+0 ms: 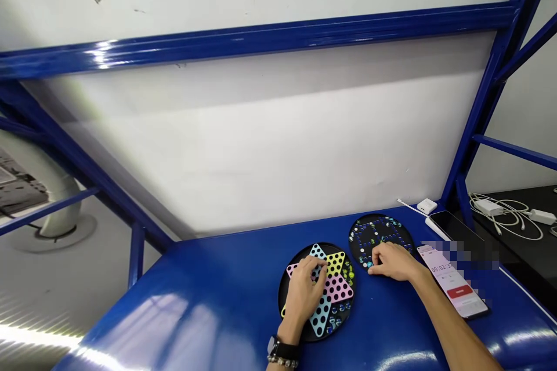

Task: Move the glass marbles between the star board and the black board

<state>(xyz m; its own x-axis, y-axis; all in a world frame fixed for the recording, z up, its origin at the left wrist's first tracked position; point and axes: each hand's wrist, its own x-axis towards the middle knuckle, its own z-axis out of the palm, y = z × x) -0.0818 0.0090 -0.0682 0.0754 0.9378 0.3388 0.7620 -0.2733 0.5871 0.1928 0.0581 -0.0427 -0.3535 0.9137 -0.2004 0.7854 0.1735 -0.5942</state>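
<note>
- Two hands: the left hand (302,293) has its fingers curled, thumb and forefinger tips close together; I cannot tell whether they grip anything.
- The right hand (394,261) has its fingers bent down, thumb and forefinger near each other; whether they are clamped on a piece I cannot tell.
- One star board (339,290), round and black-rimmed with pastel points, lies directly beneath the left fingers.
- One black tray (368,237) lies beside it, its near edge under the right fingers; one light-blue marble (369,265) sits right at their tips.
- Several green marbles (349,272) and several blue marbles (339,316) lie along the star board's right side, too small to count surely.
- One watch (272,345) and one bead bracelet (282,362) on the left wrist.
- One phone (452,281) showing a timer on the blue worktop (235,295), right of the tray.
</note>
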